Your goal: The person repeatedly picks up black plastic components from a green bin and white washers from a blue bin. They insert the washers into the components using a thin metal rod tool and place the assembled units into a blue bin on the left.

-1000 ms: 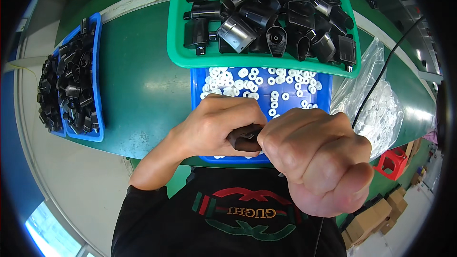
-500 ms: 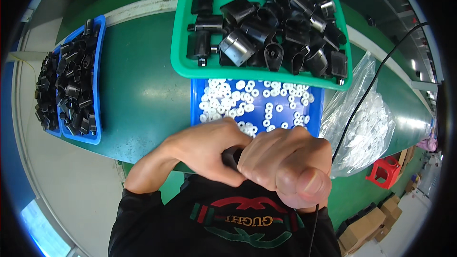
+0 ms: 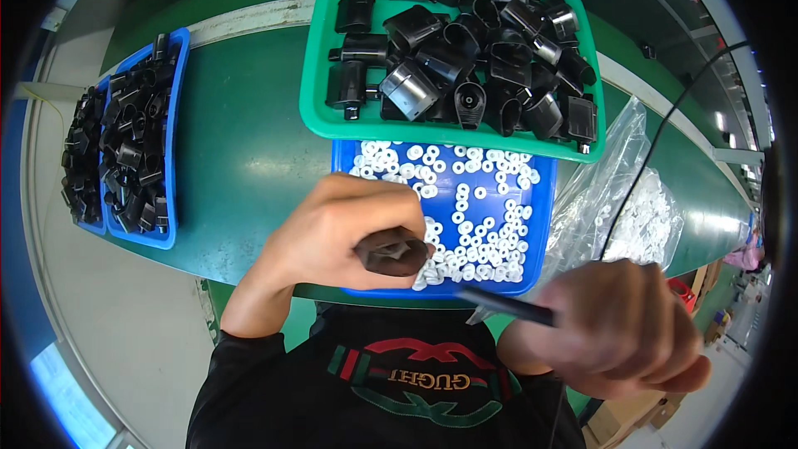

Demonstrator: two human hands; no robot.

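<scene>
My left hand is closed around a black hollow plastic part, its open end facing up, over the left side of a blue tray. To the right, my right hand, smeared by motion, is closed on a thin black rod-shaped tool. The tool's free end points left toward the tray's near rim, apart from the plastic part. Small white ring washers lie scattered in the blue tray. What sits inside the held part cannot be made out.
Beyond the washers, a green tray of black parts overlaps the blue tray's far edge. Blue bins of similar parts stand at the left. A clear bag of white pieces lies at the right. A black cable hangs down there.
My hands were together at the black part. The right one has swung away to the right with the rod-shaped tool, and the left has moved slightly left, still gripping the part.
</scene>
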